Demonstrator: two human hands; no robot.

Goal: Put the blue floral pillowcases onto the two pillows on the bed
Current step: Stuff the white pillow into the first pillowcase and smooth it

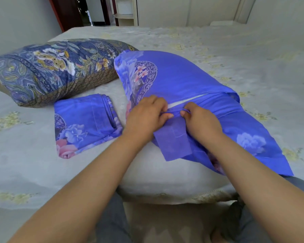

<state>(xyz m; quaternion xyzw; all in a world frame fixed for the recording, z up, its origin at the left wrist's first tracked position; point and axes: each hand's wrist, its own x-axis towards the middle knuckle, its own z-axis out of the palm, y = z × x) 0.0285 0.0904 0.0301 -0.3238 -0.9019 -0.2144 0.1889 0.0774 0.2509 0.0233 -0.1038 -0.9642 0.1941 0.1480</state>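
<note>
The pillowcase [186, 79] is bright blue-violet, with pale blue and pink flowers and a white ornament border. The folded pillowcase [85, 122] has the same blue, with pink roses at its corner. The pillow [47, 71] is dark blue with yellow and white flowers and a brown patterned edge. The bed [244, 55] sheet is pale grey with faint yellow flowers.
</note>
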